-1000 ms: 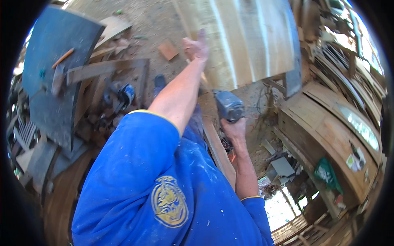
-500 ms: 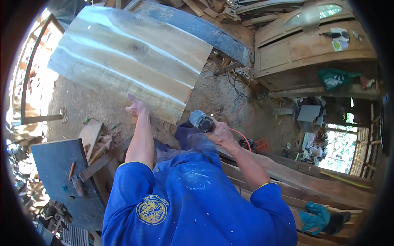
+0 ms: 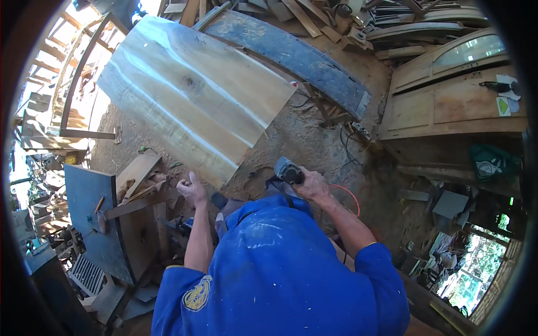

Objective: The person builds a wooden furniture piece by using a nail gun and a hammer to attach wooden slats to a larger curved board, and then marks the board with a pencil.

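My right hand (image 3: 311, 185) grips a grey-and-black power tool (image 3: 289, 171) in front of my blue shirt, with an orange hose or cord (image 3: 350, 196) looping beside it. My left hand (image 3: 192, 190) is raised, holding nothing, fingers apart and partly bent, just below the near edge of a large wooden panel (image 3: 196, 95) with pale streaks. The panel lies ahead of me at a slant, its near corner above and between my hands. A blue-grey weathered board (image 3: 286, 50) runs behind the panel on a wooden support.
A dark board (image 3: 92, 218) with an orange stick on it and offcuts (image 3: 134, 173) sit at my left. A wooden door (image 3: 451, 101) lies on a stand at right. Stacked timber (image 3: 414, 25) fills the back right. A partly seen person (image 3: 115, 7) is at top left. Dark cables trail on the floor.
My view has turned toward the panel, which now shows whole. My left hand has drawn back from the panel's edge toward my body. My right hand still holds the tool.
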